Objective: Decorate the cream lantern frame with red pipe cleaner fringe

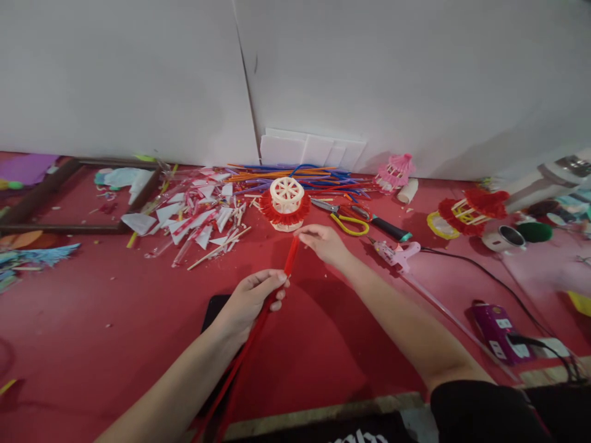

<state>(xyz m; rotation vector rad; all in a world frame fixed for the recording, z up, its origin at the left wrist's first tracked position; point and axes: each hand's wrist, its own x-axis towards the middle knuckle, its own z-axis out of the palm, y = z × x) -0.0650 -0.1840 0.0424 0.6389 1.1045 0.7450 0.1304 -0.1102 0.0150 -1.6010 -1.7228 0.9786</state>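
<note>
A red strip [292,256] runs between my two hands, its tails hanging down toward the table's front edge. My left hand [258,298] is closed around it lower down. At its upper end my right hand [321,241] pinches it between thumb and fingers. Just beyond my hands stands a small round cream frame [287,192] with a spoked top and a red fringe [285,218] around its middle. A dark flat object [213,307] lies partly hidden under my left hand and forearm.
Scissors [348,223], a screwdriver-like tool [390,228] and a pink glue gun [397,254] lie right of the frame. Scraps and sticks [198,212] are heaped left. Coloured stems [323,179] lie behind. A purple power block [498,332] sits at the right.
</note>
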